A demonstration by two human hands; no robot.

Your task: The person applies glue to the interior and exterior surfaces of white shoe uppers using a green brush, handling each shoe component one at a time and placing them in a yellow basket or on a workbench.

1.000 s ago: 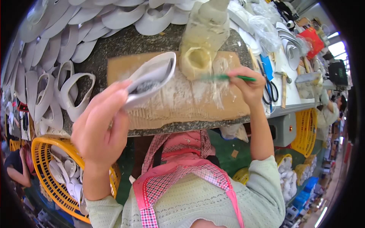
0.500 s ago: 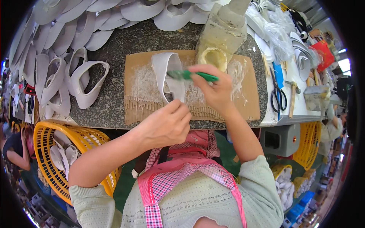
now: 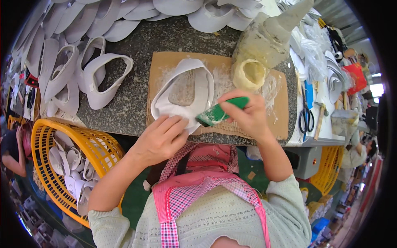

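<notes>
The workpiece, a white looped piece (image 3: 177, 110), lies on the cardboard sheet (image 3: 275, 120) with its opening facing up and its long axis running roughly from one o'clock to seven o'clock. The left hand (image 3: 159, 139) is nearer: it is at the seven o'clock end, in contact, fingers curled over the near edge and judged to be gripping it; the thumb is largely hidden, so its placement cannot be confirmed. The right hand (image 3: 250, 118) is closed around a green-handled brush (image 3: 221, 112) and stands apart from the piece, which lies from it at just short of ten o'clock. The governing relation is between brush and edge: the tool's long axis runs from two o'clock down to eight o'clock, crossing the line of the piece, and its dark end meets the outline of the piece at about five o'clock. Whether the bristles are in contact or just above the surface cannot be determined. A crusted, yellowish pot (image 3: 249, 84) stands at twelve o'clock from the right hand, and black-handled scissors (image 3: 306, 120) lie at three o'clock. A yellow basket (image 3: 39, 165) stands between eight and nine o'clock from the left hand.
</notes>
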